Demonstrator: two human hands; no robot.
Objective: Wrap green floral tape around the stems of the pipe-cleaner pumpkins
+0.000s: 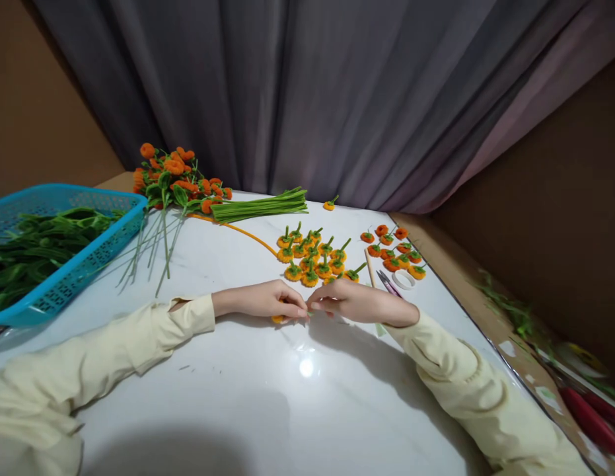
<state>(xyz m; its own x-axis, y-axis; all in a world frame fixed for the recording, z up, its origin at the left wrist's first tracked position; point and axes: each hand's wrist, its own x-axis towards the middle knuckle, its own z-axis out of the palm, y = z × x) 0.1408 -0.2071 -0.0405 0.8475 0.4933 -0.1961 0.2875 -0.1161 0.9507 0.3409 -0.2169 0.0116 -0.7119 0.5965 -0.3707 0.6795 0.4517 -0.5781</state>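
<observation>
My left hand [272, 299] is closed on a small yellow-orange flower [277, 319], which shows just under its fingers. Close beside it, my right hand [349, 301] has its fingertips pinched at a small green piece [310, 314] between the two hands; the piece is tiny and partly hidden. Right behind the hands sit several yellow flower heads [310, 276] with short green stems pointing up. To their right lie several orange flower heads [387, 253], with scissors [388, 283], a white tape ring [403, 280] and a thin wooden stick [369, 268] near them.
A blue basket [96, 254] of green leaves stands at the left. Finished-looking orange flowers [174, 165] and a bundle of green stems [260, 206] lie at the back, before a grey curtain [267, 86]. An orange strand [242, 233] crosses the white table [228, 416]. Red-handled tools [592, 416] lie right.
</observation>
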